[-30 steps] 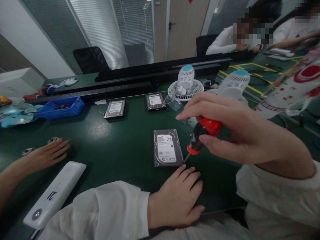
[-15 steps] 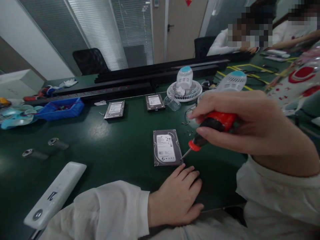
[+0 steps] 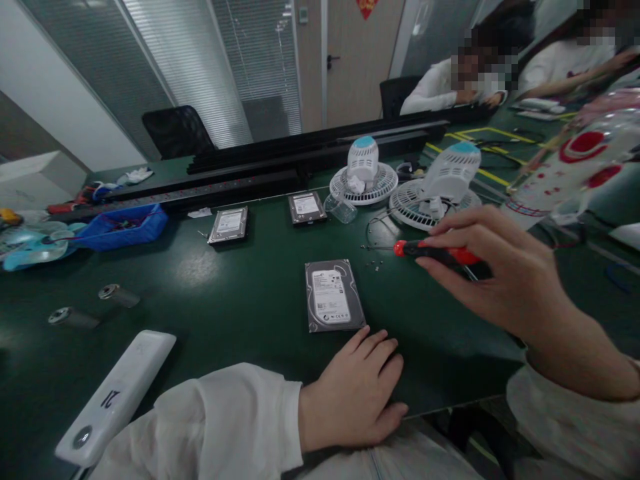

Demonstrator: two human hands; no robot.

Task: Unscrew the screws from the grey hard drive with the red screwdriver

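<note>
A hard drive [image 3: 332, 298] lies label up on the green table in front of me. My left hand [image 3: 357, 393] rests flat at its near edge, fingers spread, the fingertips by the drive's lower right corner. In my right hand [image 3: 493, 267] is a screwdriver [image 3: 425, 251] with a red and black handle, held nearly level to the right of the drive. Its tip points left, close to several small screws [image 3: 374, 265] lying on the table. Whether the tip carries a screw I cannot tell.
Two more hard drives, one [image 3: 229, 225] left and one [image 3: 306, 208] centre, lie farther back. Fan parts [image 3: 363, 181] and a clear cup [image 3: 341, 209] stand behind the screws. A blue tray [image 3: 123, 228], metal cylinders [image 3: 119, 295] and a white device [image 3: 116, 399] are on the left. Two people sit at back right.
My right hand has drawn the screwdriver off the drive's lower right corner, up and right to the small screws, and tipped it nearly level. My left hand has stayed in place.
</note>
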